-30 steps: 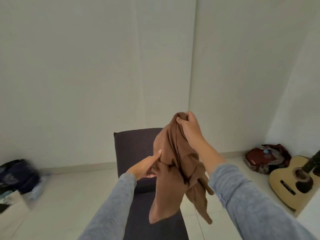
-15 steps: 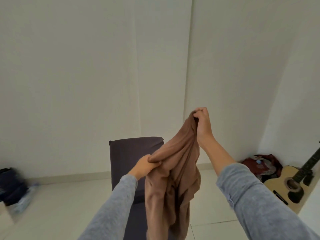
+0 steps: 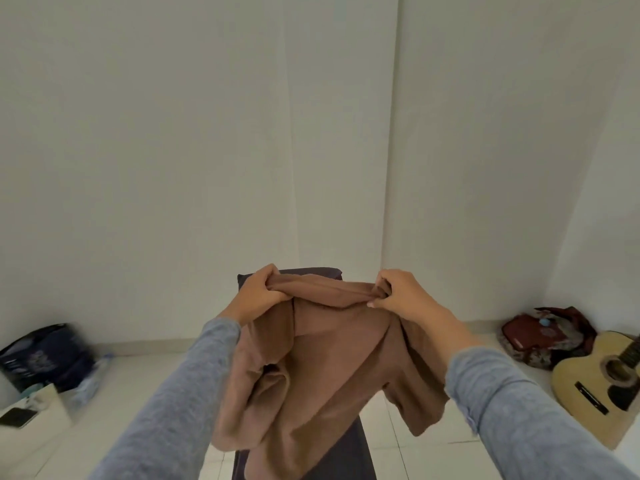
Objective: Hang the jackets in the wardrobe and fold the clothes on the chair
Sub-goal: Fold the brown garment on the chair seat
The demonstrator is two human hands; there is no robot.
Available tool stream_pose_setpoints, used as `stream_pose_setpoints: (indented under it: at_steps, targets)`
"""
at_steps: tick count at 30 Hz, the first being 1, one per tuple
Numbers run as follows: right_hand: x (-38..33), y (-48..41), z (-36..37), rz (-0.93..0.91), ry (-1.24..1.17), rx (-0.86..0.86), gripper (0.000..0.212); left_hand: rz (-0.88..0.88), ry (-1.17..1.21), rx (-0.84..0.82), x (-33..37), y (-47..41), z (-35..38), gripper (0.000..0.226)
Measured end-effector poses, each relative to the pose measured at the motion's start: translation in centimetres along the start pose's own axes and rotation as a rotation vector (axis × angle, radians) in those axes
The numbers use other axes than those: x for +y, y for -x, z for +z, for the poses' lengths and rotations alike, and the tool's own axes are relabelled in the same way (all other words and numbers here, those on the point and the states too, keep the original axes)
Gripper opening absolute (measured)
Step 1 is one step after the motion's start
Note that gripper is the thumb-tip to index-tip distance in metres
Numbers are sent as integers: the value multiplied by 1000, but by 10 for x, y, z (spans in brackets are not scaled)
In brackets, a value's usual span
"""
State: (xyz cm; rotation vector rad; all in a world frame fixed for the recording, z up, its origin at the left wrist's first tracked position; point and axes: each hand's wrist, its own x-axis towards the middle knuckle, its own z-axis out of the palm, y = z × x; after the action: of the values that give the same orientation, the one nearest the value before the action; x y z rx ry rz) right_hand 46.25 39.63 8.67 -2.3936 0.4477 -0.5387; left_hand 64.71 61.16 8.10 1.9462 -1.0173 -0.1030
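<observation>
**Brown garment held up by both hands in front of the chair**

Brown cloth, a soft garment (image 3: 329,358), hung in the air between the person's two hands, in front of a dark chair (image 3: 358,455) that stood against the pale wall. The left hand (image 3: 258,296) had its grip closed on the left end of the garment's upper edge, with the fingers curled over the bunched fabric. The right hand (image 3: 405,296) pinched the right end of the same edge, thumb and fingers folded round a gather of cloth. Both hands were level with each other and apart, so the edge stretched between them with a slight sag.

Below that edge the garment fell in loose folds. One part drooped on the left under the grey sleeve, and another part hung on the right. The cloth covered most of the chair; only the top of the backrest and a strip lower down showed.

On the white tiled floor (image 3: 415,431), an acoustic guitar (image 3: 602,382) lay at the far right, with a red bundle (image 3: 533,337) just beside it near the wall. A dark bag (image 3: 45,358) sat at the far left, blurred.
</observation>
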Motion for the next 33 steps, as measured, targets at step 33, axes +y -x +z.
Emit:
stream_pose_setpoints:
  at_steps: [33]
  targets:
    - [29, 45, -11, 223, 0, 245, 26, 131, -71, 422, 67, -14, 23, 24]
